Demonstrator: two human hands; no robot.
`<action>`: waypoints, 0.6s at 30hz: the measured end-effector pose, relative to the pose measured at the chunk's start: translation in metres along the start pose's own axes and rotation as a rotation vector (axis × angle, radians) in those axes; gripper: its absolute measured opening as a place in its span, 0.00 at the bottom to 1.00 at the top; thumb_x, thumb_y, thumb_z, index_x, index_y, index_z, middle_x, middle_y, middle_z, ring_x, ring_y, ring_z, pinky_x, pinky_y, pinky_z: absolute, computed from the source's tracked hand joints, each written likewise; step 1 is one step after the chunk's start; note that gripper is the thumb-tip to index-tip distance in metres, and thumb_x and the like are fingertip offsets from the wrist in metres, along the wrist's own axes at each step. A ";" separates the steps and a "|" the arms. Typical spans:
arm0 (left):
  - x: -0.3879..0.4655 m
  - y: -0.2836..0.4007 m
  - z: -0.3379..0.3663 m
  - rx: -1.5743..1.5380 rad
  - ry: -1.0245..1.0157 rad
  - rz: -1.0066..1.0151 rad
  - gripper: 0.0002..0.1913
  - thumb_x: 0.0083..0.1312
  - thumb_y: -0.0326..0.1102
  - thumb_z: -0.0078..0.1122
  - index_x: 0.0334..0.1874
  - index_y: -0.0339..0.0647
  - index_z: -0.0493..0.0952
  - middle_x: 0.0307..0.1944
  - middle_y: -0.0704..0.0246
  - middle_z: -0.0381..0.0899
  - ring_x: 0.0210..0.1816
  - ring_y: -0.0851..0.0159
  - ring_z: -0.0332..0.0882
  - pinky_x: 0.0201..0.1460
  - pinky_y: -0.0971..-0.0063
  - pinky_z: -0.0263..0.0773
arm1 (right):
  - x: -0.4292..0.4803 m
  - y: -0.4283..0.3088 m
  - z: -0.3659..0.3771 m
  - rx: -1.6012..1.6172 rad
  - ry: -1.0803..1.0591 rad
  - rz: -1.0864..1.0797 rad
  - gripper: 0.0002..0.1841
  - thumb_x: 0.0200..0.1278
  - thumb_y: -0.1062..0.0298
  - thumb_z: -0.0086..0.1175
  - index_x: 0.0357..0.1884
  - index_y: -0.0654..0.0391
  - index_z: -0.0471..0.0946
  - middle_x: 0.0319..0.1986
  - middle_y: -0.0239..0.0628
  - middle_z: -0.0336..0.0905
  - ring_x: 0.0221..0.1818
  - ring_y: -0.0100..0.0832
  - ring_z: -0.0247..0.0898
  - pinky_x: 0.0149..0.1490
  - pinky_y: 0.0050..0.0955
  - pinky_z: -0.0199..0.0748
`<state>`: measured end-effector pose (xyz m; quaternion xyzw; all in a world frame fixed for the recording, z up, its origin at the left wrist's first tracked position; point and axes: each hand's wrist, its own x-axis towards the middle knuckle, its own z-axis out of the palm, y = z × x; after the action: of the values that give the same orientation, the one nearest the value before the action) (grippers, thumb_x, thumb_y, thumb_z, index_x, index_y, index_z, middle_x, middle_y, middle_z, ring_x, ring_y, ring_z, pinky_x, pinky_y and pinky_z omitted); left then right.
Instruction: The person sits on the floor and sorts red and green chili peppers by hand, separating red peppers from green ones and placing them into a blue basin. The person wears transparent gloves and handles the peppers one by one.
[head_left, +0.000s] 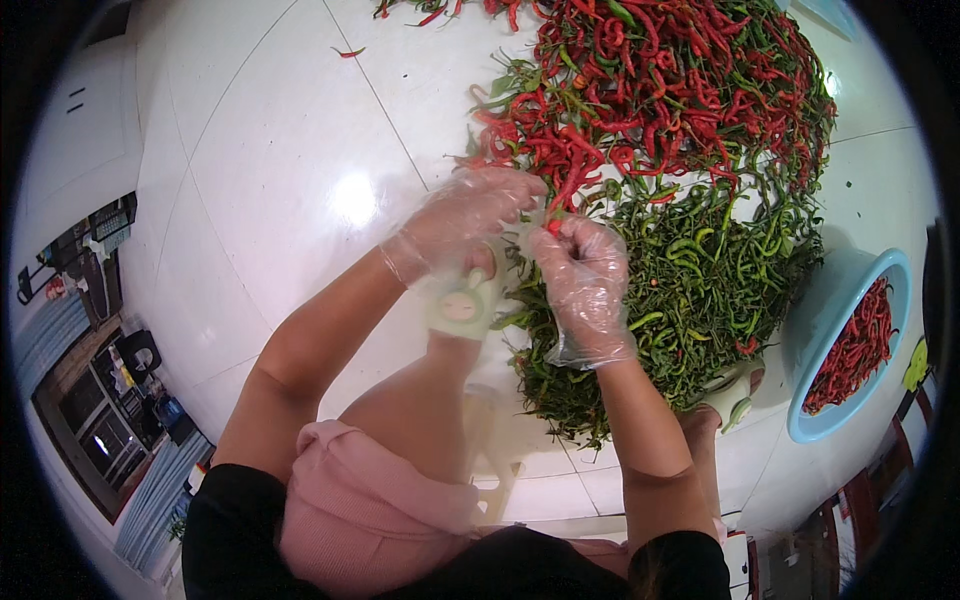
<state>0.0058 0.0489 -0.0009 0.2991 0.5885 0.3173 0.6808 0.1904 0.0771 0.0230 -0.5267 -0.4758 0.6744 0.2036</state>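
Both of my hands wear clear plastic gloves. My right hand (583, 281) pinches a red chili pepper (553, 226) between thumb and fingers, above the edge of a pile of green chilies, leaves and stems (675, 300). Close beside it, my left hand (476, 210) reaches in with bent fingers; whether they grip anything is not clear. Beyond the hands, a large heap of red chili peppers (660, 90) spreads over the floor, mixed with green stems and some green chilies.
White floor tiles (277, 150) lie to the left, with one stray red chili (349, 53) on them. At the right stands a light blue plastic basin (806, 360) holding red chilies (855, 349). My slippered foot (465, 304) is just below my left hand.
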 end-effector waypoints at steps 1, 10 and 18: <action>0.000 -0.002 0.000 -0.026 -0.035 -0.029 0.15 0.70 0.37 0.56 0.54 0.39 0.78 0.43 0.75 0.81 0.41 0.77 0.75 0.46 0.83 0.71 | -0.001 -0.003 0.003 -0.022 -0.042 0.031 0.08 0.59 0.74 0.62 0.25 0.61 0.75 0.19 0.20 0.63 0.24 0.15 0.54 0.29 0.21 0.58; -0.001 0.003 -0.005 -0.049 -0.067 -0.166 0.16 0.69 0.37 0.57 0.54 0.34 0.77 0.37 0.72 0.81 0.39 0.77 0.75 0.46 0.80 0.72 | 0.001 0.024 0.001 0.210 -0.138 0.197 0.11 0.62 0.66 0.63 0.27 0.63 0.80 0.21 0.24 0.74 0.23 0.17 0.63 0.29 0.21 0.65; -0.011 0.011 -0.004 -0.241 -0.189 -0.373 0.18 0.61 0.30 0.55 0.54 0.35 0.73 0.28 0.69 0.78 0.27 0.75 0.72 0.31 0.80 0.69 | -0.001 0.024 0.002 0.571 0.040 0.277 0.06 0.61 0.67 0.64 0.34 0.57 0.79 0.24 0.26 0.76 0.19 0.18 0.60 0.26 0.19 0.57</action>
<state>-0.0003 0.0476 0.0138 0.1302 0.5254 0.2244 0.8103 0.1943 0.0643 0.0025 -0.5214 -0.1868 0.7914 0.2586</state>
